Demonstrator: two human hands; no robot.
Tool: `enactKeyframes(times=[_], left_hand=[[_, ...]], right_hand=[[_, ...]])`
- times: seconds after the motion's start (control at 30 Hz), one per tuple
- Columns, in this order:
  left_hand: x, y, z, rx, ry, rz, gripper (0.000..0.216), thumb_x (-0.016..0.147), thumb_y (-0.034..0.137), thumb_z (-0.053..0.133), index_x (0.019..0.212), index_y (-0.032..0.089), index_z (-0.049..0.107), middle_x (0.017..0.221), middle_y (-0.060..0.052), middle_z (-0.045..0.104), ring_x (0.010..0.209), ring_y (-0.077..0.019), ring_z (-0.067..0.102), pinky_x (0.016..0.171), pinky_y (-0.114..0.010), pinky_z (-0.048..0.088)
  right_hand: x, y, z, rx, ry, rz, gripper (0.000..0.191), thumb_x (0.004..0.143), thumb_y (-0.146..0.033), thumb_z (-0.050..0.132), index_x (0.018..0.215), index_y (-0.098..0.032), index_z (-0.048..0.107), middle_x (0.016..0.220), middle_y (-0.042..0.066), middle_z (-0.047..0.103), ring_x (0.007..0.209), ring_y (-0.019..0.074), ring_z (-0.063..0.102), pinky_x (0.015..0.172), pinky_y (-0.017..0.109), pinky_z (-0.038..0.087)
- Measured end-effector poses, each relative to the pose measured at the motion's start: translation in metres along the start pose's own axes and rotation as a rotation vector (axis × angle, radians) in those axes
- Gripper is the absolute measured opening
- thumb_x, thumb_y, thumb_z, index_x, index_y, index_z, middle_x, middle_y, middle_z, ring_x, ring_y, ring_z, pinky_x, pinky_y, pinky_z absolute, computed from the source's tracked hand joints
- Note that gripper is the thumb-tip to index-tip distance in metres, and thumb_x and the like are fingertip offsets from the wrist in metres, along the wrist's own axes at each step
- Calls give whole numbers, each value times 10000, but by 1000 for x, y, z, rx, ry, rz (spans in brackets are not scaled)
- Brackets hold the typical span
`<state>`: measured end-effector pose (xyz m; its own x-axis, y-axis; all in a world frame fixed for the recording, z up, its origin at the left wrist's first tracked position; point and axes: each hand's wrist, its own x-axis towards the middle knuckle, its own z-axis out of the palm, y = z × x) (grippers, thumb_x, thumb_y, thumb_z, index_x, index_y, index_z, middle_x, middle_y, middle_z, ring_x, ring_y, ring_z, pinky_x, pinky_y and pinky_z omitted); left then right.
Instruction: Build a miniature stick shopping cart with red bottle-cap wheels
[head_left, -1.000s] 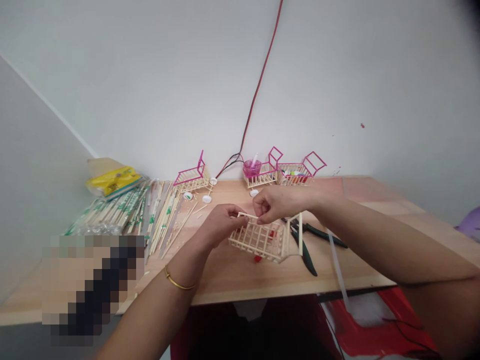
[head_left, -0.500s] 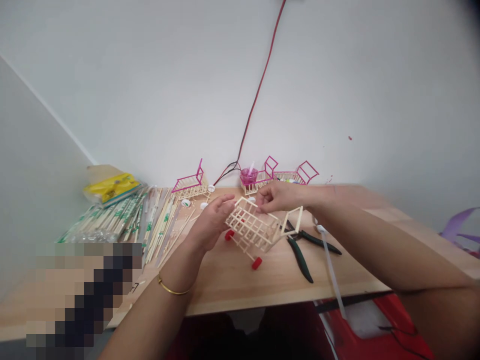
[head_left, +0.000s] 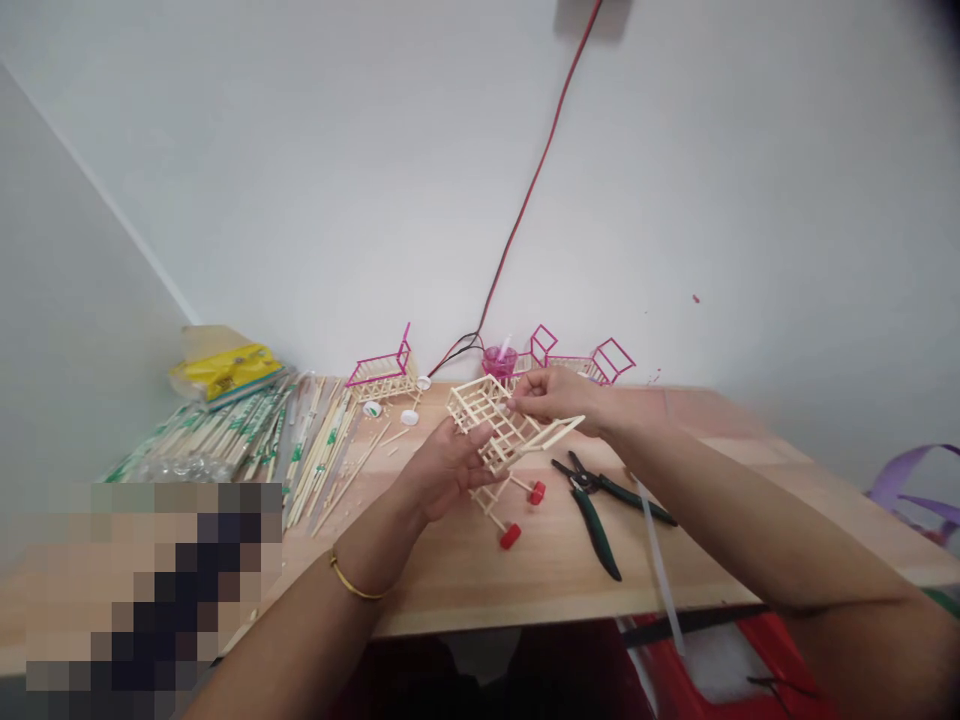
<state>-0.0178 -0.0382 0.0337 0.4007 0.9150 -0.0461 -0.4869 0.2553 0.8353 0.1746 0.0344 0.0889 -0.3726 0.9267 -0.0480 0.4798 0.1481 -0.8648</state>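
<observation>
A miniature cart (head_left: 507,440) built from pale wooden sticks is held above the table, tilted, with a stick handle at its right and red wheels (head_left: 510,537) underneath. My left hand (head_left: 442,472) grips it from the left and below, thumb against the basket's side. At the basket's upper right edge, my right hand (head_left: 556,396) pinches thumb and fingers together; what lies between the fingertips is too small to make out. Green-handled pliers (head_left: 600,520) rest partly opened on the table, right of the cart.
Purple-edged stick carts (head_left: 379,375) stand along the wall, beside a purple cup (head_left: 499,360). Wrapped stick bundles (head_left: 225,430) and loose sticks cover the table's left. White discs (head_left: 409,417) lie behind my left hand. A translucent strip (head_left: 660,560) hangs over the front edge above a red container (head_left: 784,650).
The cart has turned and tilted in my left hand, which now reaches further under it. Its wheels show more to the right. My right hand stays pinched near the rim.
</observation>
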Motion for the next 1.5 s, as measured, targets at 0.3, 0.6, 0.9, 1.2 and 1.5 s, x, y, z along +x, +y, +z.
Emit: enactKeyframes(times=[0.3,0.6,0.9,1.2,1.5], left_hand=[[1,4,-2,32,103,60,469,749,351,769,1137,206,548,1148,-100,663,862,-185,692,688,-298,591],[2,10,-13,-110,-7,95,393,817,367,684,1145,170,595,1117,-125,692,900,-215,694,706,-317,592],[7,10,-25,-355,-100,22,390,777,470,684,977,136,706,894,-97,759,725,-214,717,623,-314,597],[8,5,-29,-408,-173,-123,560,792,616,619,1029,116,704,939,-146,749,854,-251,717,654,-286,573],[7,3,-25,-423,-254,-187,505,799,601,618,1003,144,691,870,-105,731,768,-214,699,552,-243,544]], right_hand=[[-7,6,1,96,98,-100,488,739,-652,647,688,-172,576,592,-29,531,536,90,448,518,236,342],[-33,8,-4,-28,359,-277,481,906,-609,457,650,-202,424,605,-40,382,573,113,371,549,255,308],[-38,30,3,-131,447,-500,374,925,-457,514,654,-201,483,618,-20,451,602,129,425,593,263,346],[-41,44,-2,-122,445,-513,327,898,-413,568,656,-202,505,595,-21,489,568,120,435,551,255,346],[-44,38,1,173,273,-463,179,852,-361,629,796,-193,607,733,5,603,668,130,535,610,248,424]])
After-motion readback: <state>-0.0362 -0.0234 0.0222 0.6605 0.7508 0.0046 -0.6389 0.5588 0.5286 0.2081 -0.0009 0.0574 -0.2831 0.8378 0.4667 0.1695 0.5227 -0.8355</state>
